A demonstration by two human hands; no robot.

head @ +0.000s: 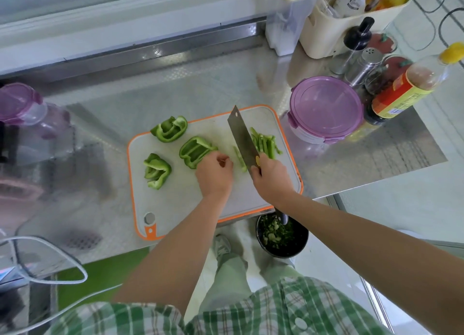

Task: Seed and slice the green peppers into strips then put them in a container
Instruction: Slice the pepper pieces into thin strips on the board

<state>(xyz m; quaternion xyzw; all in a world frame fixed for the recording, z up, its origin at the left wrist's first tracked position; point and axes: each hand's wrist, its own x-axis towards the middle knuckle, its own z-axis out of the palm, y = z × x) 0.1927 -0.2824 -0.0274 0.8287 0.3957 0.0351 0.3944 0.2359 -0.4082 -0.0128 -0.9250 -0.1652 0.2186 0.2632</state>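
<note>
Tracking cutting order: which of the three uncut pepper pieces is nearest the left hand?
The rightmost piece, against the left hand beside the cleaver; the upper piece and lower-left piece lie apart.

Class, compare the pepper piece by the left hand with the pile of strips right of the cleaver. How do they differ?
The pepper piece is one broad curled slab; the strips are many thin slivers. The pepper piece lies left of the cleaver, by the left hand; the strips lie right of it. Both are green, on the cutting board.
</note>
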